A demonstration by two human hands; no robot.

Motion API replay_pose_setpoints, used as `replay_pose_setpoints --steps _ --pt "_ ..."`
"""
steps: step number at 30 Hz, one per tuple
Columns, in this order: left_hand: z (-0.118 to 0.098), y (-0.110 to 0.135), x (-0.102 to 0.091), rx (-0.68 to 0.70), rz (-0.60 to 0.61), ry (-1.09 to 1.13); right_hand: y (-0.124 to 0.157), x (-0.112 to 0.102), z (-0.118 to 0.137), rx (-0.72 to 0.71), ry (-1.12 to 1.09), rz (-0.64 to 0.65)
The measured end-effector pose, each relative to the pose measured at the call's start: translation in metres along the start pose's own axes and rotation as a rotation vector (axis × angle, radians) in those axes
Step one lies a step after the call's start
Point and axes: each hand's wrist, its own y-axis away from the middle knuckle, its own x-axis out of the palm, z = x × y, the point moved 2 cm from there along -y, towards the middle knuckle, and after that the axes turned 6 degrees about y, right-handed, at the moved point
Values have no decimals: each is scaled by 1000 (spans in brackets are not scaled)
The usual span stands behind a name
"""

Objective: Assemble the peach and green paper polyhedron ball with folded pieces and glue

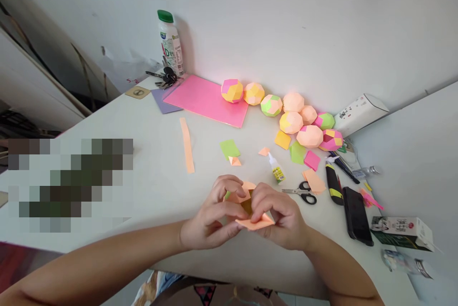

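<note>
My left hand (211,215) curls around a hollow, partly formed paper ball (246,188) with peach and green faces and a yellowish inside. My right hand (286,210) pinches a folded peach paper piece (258,222) at the ball's near side, and its fingers also rest against the ball. The left fingertips come close to that piece's left corner; whether they touch it I cannot tell. Just beyond the hands lie a small glue bottle (277,172), black-handled scissors (304,193) and small folded peach pieces (235,160). My fingers hide much of the ball.
Finished paper balls (291,122) sit along the wall, some beside a pink sheet (207,101). Paper squares (312,160), a utility knife (334,184), a phone (358,215) and a milk carton (402,232) lie to the right. A white bottle (171,44) and keys (166,77) stand far left.
</note>
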Motion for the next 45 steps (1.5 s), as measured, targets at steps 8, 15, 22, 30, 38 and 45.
replay_pose_setpoints --steps 8,15,22,30,38,45 --pt "25 -5 -12 -324 409 81 -1 -35 0 365 -199 -109" --pt "37 0 -13 -442 414 96 1 -41 -11 601 -249 8" --pt "37 0 -4 -553 354 154 5 -30 -27 820 -242 27" --pt "37 5 -4 -364 267 -31 3 -26 -24 859 -203 2" --pt "35 3 -4 -311 257 -68 7 -22 -23 858 -198 15" --pt "36 4 -4 -313 261 -69 3 -21 -22 845 -183 11"
